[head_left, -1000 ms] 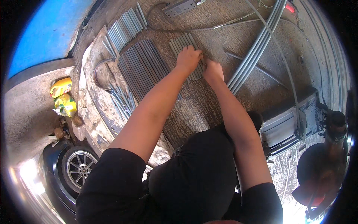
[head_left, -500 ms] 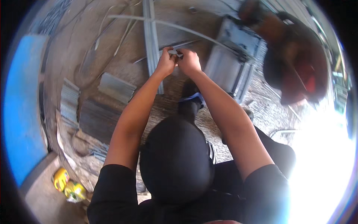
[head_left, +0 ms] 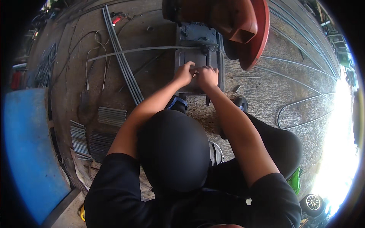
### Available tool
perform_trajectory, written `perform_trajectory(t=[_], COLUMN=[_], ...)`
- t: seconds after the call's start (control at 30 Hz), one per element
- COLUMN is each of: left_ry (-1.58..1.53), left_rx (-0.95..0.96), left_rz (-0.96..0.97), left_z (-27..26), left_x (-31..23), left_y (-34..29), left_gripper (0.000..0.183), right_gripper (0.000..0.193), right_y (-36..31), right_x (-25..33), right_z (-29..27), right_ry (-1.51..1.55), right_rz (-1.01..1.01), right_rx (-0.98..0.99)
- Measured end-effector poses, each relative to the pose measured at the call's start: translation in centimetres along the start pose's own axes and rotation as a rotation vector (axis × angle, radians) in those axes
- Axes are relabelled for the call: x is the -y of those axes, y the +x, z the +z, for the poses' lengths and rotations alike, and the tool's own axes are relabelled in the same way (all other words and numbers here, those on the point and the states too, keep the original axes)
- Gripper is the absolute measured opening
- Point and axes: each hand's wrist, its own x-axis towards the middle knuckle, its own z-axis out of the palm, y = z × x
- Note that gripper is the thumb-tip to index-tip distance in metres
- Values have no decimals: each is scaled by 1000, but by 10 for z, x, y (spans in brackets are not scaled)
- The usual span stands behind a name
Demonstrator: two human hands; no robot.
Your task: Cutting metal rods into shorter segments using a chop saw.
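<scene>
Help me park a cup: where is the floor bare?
Bare floor lies between the right shoe and the bent rod. Crowded: the metal base by the left hand and right hand, and leftward, among short rods and long pipes.

From the wearer's head, 1 fisheye view faces down past near forearms [head_left: 233, 117] to the hands [head_left: 208, 78] and floor [head_left: 262, 97].
</scene>
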Motion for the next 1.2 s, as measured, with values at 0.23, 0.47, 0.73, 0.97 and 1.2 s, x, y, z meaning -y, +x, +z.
perform_trajectory(t=[0.23,0.47,0.73,0.97,1.2], left_ry=[-32,86,431,499,478], left_rx=[-157,-881,-424,-505,-566], left_rz=[16,1505,1331,1206,1243], left_z=[-25,-92,-81,-79,-67], left_x=[-45,-264,-343,-362,-370], left_y=[9,20,-6,-3,-4], left_gripper=[14,26,13,9,9], right_gripper=[12,12,24,24,28], right_y=[-16,-36,-120,-121,-66], right_x=[-23,-38,-53,-77,-53], right_z=[23,8,46,72,67], right_ry=[-365,100,2364,2573,1907], right_rz=[-196,99,1375,1245,2037], right_rx=[183,-240,11,137,-472])
